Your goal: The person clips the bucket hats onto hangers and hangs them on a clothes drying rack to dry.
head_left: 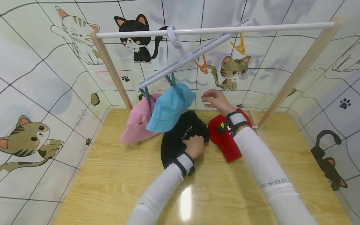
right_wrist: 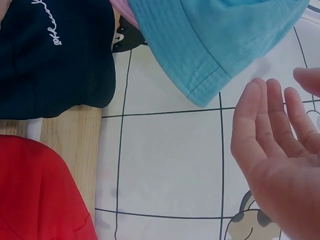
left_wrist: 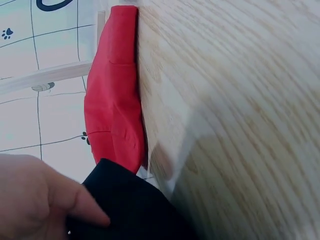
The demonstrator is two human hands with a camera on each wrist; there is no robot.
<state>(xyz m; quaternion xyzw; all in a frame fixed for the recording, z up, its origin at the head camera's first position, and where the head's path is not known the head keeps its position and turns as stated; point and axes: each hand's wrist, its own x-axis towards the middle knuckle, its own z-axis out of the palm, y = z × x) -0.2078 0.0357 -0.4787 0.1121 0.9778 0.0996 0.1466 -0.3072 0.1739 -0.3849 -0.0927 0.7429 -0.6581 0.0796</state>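
Observation:
My left hand (head_left: 195, 146) grips a black hat (head_left: 184, 128) with white script, low over the wooden table; in the left wrist view the thumb lies on its dark cloth (left_wrist: 130, 205). My right hand (head_left: 217, 100) is raised in front of the wall, holding nothing, its fingers loosely bent. Just left of it hangs a light blue bucket hat (head_left: 168, 109), and beyond that a pink bucket hat (head_left: 139, 120). Green clips (head_left: 171, 80) fasten both to the low end of a tilted white hanger (head_left: 194, 56). A red cap (head_left: 225, 134) rests on the table under my right wrist.
A white rod (head_left: 208, 31) on wooden posts (head_left: 301, 73) carries the hanger. An orange clip (head_left: 203, 65) and a yellow clip (head_left: 239, 44) hang from the hanger's raised right part. Behind stands a wall (head_left: 180, 18) with cat drawings; the table (head_left: 107, 181) reaches toward me.

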